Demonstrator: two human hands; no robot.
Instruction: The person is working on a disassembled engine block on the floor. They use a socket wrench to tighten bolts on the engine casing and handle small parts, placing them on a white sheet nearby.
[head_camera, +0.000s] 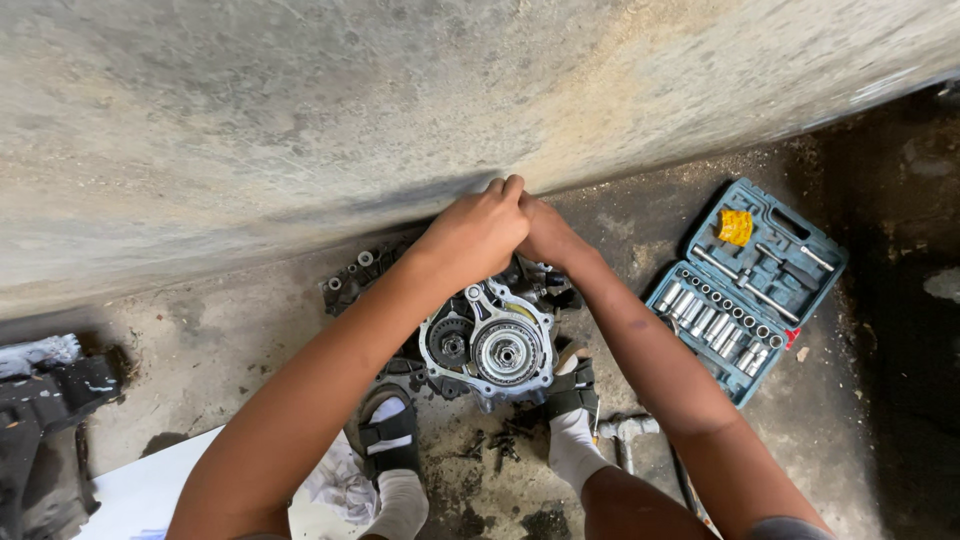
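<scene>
Floor (250, 330) dirty concrete by stained wall (300, 110); both hands (505, 230) clenched together atop engine case (490, 345)

Soft, even daylight falls from above and lights the concrete wall (300, 110) brightly, without glare. The floor at the right edge (900, 350) sinks into deep shadow. A dark shadow band runs along the wall's base. Wide-angle distortion bends the wall's edge into a curve. Focus is sharp centrally, softer toward corners.
</scene>
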